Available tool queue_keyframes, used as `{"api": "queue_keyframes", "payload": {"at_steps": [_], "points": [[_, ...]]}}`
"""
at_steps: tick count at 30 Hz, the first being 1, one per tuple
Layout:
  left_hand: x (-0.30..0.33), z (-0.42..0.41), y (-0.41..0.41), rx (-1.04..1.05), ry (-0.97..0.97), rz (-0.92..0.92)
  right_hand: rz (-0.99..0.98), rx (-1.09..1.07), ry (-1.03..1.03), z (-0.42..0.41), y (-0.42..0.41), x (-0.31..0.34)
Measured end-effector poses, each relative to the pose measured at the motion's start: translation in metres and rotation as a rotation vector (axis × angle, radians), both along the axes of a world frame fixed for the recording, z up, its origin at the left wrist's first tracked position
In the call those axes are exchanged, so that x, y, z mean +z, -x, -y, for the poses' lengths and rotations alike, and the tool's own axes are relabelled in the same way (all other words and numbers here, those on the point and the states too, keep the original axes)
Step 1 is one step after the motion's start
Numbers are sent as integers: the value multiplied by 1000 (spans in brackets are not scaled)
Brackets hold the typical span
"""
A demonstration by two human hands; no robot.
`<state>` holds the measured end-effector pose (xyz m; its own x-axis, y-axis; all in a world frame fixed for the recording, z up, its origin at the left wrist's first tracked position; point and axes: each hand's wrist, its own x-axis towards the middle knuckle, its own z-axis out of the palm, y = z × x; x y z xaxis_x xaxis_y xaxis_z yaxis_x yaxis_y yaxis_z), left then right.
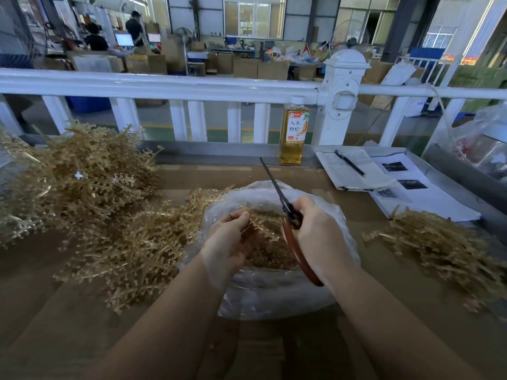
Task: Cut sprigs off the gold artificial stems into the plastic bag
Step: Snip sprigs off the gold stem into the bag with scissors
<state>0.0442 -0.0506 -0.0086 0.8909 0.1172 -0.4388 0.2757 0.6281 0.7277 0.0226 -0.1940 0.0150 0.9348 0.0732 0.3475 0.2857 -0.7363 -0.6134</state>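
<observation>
Both hands are right over the open plastic bag, which sits in the middle of the brown desk and already has a pile of cut gold sprigs in it. The left hand has its fingers curled in and pinching a gold stem piece just above the bag's mouth. The right hand is wrapped around the red handles of a pair of scissors, fingers curled tight on the grip, with the dark blades together and pointing up and away toward the far edge of the desk.

Uncut gold stems are heaped in a big messy pile on the left, spilling right up against the bag. A smaller heap of gold stems lies on the right, apart from the bag. Further back there's a bottle of amber drink standing by the white railing, plus an open notebook with a pen on it and some printed sheets beside it.
</observation>
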Motion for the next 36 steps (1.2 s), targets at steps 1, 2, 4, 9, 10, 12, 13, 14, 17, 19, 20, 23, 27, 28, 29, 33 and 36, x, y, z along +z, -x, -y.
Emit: {"api": "queue_keyframes", "payload": {"at_steps": [1,2,4,9,10,12,13,14,17,19,20,23,27,28,29,33,36], "points": [[1,1,1,-8,-17,13,-17,14,-59,-2,-2,2],[1,3,2,-19,-28,31,-34,37,-117,-4,-3,3],[3,7,3,-52,-32,78,-60,66,-204,-10,-4,5],[8,14,9,-167,2,177,-80,79,-194,-12,-6,4],[10,14,11,-187,-1,187,-75,86,-191,-12,-6,4],[11,16,11,-183,-22,187,-64,93,-223,-11,-5,4],[13,18,11,-156,-32,180,-56,95,-256,-9,-5,5],[14,18,11,-114,-45,166,-50,92,-287,-8,-5,7],[15,18,9,-22,-100,136,-96,91,-414,0,-5,16],[16,18,10,-37,-97,146,-167,125,-577,3,-4,22],[16,19,10,-62,-87,143,-197,138,-644,4,-4,23],[16,20,11,-132,-30,132,-267,172,-774,7,-5,23],[13,16,12,-197,-35,132,-337,186,-875,8,-7,20],[12,16,12,-212,-62,145,-347,188,-901,8,-7,19],[12,15,13,-228,-98,159,-354,188,-925,7,-7,18],[13,14,14,-223,-231,165,-355,162,-911,6,-6,17],[15,12,13,-213,-324,133,-363,160,-854,4,-5,16]]}}
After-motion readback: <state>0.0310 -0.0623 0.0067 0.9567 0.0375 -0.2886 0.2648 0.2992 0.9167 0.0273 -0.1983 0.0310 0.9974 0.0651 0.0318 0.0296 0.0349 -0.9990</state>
